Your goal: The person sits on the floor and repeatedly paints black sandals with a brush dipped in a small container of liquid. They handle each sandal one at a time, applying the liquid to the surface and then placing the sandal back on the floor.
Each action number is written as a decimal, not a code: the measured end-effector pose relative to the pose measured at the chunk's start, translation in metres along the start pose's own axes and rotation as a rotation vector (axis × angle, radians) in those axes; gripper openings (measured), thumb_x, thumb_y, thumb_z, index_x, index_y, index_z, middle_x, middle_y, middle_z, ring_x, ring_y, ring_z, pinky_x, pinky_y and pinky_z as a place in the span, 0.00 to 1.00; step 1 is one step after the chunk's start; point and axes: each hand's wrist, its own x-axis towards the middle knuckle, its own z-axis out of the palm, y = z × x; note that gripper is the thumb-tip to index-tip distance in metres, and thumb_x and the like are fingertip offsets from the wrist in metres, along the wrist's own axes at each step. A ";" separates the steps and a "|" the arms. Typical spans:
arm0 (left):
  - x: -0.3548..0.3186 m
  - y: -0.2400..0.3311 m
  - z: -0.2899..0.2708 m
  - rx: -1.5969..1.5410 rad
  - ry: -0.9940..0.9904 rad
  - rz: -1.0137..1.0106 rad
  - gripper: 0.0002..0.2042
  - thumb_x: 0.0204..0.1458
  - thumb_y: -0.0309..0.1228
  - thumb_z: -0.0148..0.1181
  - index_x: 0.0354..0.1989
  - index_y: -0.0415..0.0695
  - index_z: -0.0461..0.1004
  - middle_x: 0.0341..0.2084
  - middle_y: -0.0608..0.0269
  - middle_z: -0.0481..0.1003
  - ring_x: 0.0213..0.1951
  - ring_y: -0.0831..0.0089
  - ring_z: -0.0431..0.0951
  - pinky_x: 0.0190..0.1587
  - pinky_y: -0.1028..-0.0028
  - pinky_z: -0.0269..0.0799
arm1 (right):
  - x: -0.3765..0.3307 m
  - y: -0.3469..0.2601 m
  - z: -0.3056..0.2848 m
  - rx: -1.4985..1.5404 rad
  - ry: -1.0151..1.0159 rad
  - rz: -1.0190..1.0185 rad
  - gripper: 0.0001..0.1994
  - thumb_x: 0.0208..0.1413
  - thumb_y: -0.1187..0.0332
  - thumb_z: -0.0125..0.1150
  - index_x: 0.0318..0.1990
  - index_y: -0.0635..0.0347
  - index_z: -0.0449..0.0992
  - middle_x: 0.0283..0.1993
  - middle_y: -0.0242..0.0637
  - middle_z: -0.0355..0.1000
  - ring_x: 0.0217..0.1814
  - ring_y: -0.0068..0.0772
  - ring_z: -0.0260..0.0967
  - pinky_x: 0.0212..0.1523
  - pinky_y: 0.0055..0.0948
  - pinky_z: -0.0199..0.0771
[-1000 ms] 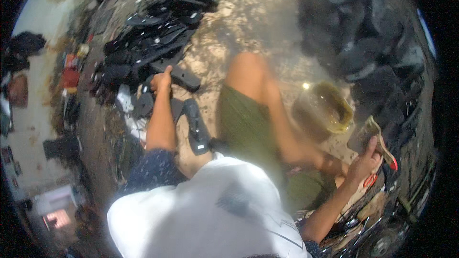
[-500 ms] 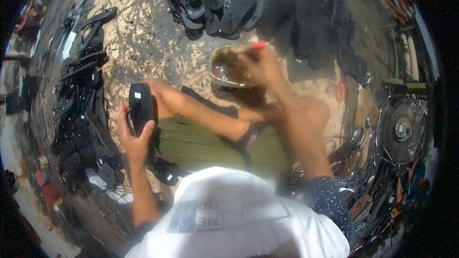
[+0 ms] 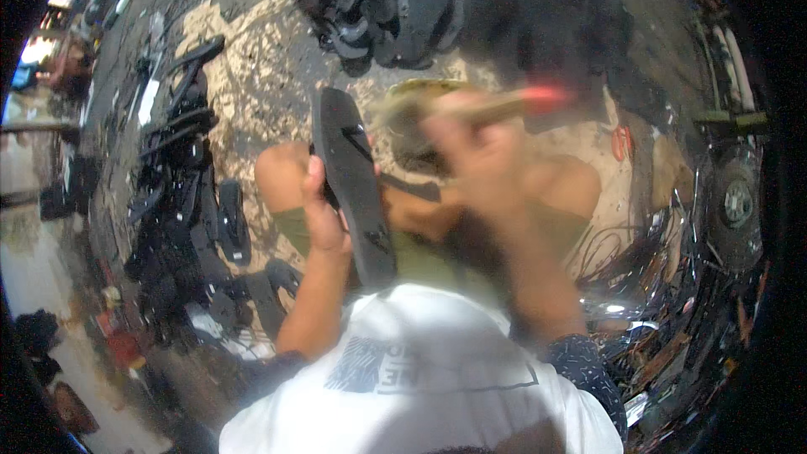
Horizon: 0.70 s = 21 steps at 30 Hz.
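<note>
A long black sandal sole [image 3: 349,176] stands lengthwise before me, its broad dark-grey face with darker patches towards my right side. My left hand [image 3: 326,214] is closed round it from the left, thumb along the edge and some fingers showing past the far side. To the right, my right hand [image 3: 479,147] is smeared by motion but closed round what looks like a brush [image 3: 513,104], pale with a red end. Its left tip blurs over a yellowish, clear-rimmed bowl [image 3: 424,84], which the hand partly hides. Sole and brush are apart.
Black soles and straps [image 3: 370,13] are heaped at the far side, with more black sandal pieces [image 3: 181,168] along the left. Red-handled scissors [image 3: 621,143] lie right of my knee. A round fan-like wheel [image 3: 738,202] stands at the right, near tangled scraps.
My left hand has brought the sole rightwards and turned it, so its white label no longer shows. My right hand has drawn back from the bowl with the brush, which now lies nearly level.
</note>
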 end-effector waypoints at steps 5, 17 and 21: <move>-0.013 -0.028 0.013 -0.082 -0.003 0.059 0.27 0.60 0.55 0.45 0.53 0.43 0.70 0.46 0.53 0.76 0.44 0.63 0.77 0.49 0.66 0.74 | -0.004 0.020 0.044 -0.089 0.067 -0.219 0.13 0.56 0.68 0.66 0.46 0.63 0.76 0.44 0.41 0.76 0.46 0.37 0.74 0.52 0.31 0.72; -0.007 -0.051 -0.016 -0.460 -0.257 -0.079 0.31 0.61 0.54 0.45 0.63 0.41 0.64 0.58 0.44 0.67 0.56 0.50 0.71 0.56 0.57 0.72 | 0.011 0.084 0.007 -0.422 -0.022 -0.437 0.15 0.53 0.66 0.68 0.45 0.63 0.77 0.40 0.41 0.78 0.43 0.32 0.76 0.46 0.30 0.73; -0.049 -0.050 -0.029 -0.373 -0.155 -0.185 0.39 0.58 0.60 0.43 0.68 0.40 0.54 0.63 0.40 0.61 0.63 0.50 0.64 0.59 0.55 0.70 | 0.048 0.143 -0.015 -0.706 -0.216 -0.077 0.19 0.50 0.55 0.68 0.43 0.59 0.79 0.34 0.52 0.76 0.39 0.55 0.75 0.44 0.43 0.73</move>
